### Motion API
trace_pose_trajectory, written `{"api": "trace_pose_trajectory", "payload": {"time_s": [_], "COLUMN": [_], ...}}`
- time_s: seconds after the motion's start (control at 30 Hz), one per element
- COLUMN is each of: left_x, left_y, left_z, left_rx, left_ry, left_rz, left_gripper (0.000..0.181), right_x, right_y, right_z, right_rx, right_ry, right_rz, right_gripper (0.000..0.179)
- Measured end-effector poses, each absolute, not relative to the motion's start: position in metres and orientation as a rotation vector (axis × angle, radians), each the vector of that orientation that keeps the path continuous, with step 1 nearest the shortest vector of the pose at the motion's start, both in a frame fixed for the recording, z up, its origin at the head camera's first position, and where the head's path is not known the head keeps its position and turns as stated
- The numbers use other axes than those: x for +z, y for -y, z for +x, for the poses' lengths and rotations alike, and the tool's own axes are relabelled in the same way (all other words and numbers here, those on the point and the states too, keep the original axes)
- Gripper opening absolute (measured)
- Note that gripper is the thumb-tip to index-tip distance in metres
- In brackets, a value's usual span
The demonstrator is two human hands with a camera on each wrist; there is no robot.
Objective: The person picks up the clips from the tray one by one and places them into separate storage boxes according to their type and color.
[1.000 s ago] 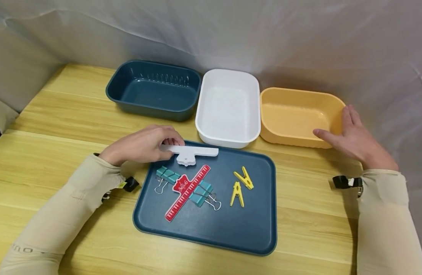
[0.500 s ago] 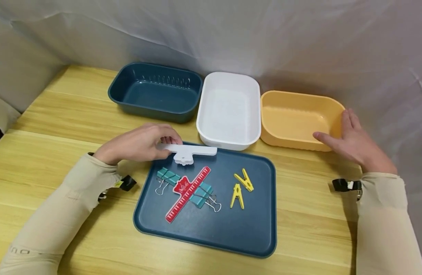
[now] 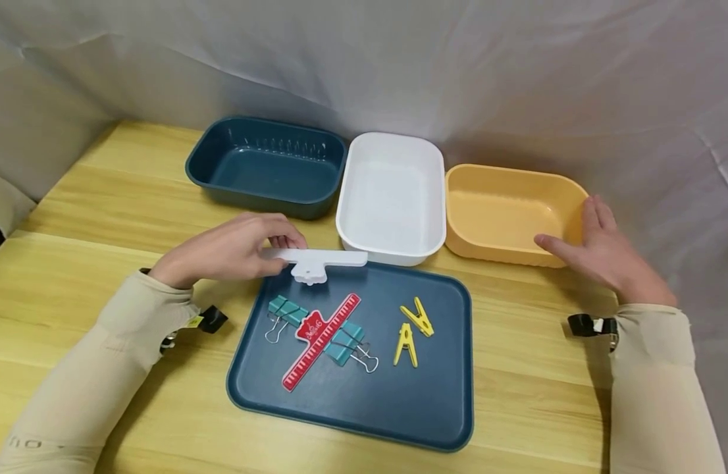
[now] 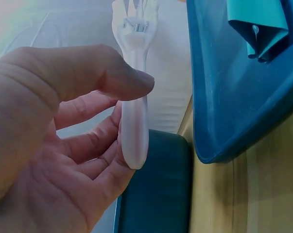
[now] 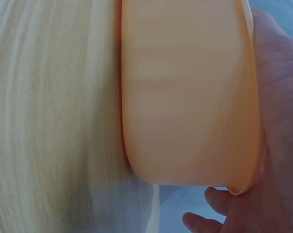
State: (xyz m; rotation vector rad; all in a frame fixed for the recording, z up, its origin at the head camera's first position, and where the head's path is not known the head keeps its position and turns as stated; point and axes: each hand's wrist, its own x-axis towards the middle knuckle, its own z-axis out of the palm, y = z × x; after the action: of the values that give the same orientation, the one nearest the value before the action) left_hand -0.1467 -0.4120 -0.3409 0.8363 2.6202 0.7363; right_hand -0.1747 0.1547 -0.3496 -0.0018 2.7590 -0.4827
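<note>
My left hand (image 3: 234, 247) pinches a white bag clip (image 3: 325, 257) by one end of its long bar, thumb on one side and fingers on the other. The clip overlaps the far left edge of the dark blue tray (image 3: 411, 408); its spring (image 4: 141, 26) shows in the left wrist view. On the tray, a red ruler-patterned clip (image 3: 319, 342) lies across two teal binder clips (image 3: 288, 309). Two yellow clothespins (image 3: 405, 343) lie to their right. My right hand (image 3: 607, 253) holds the yellow-orange bin (image 3: 506, 253) at its near right corner, thumb over the rim, fingers outside.
A dark teal bin (image 3: 263, 197) and a white bin (image 3: 393, 253) stand in a row with the yellow-orange bin behind the tray. The wooden table (image 3: 536, 382) carries everything. A grey cloth (image 3: 399, 59) hangs behind and around it.
My left hand has drawn the white bag clip slightly left and up relative to the tray. My right hand keeps its place on the bin. The head view has tilted a little upward.
</note>
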Motion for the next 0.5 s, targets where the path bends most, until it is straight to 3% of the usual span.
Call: {"api": "trace_pose_trajectory", "payload": {"time_s": [0.5], "left_x": [-0.346], "left_y": [0.422], "left_z": [-0.154], "left_rx": [0.766], "left_ry": [-2.696], "left_rz": [0.829], "left_gripper": [0.027], "right_x": [-0.354], "right_y": [-0.143], "right_z": [-0.178], "right_rx": [-0.490], "right_ry": [-2.785], "right_rz": [-0.016], "right_gripper": [0.118]}}
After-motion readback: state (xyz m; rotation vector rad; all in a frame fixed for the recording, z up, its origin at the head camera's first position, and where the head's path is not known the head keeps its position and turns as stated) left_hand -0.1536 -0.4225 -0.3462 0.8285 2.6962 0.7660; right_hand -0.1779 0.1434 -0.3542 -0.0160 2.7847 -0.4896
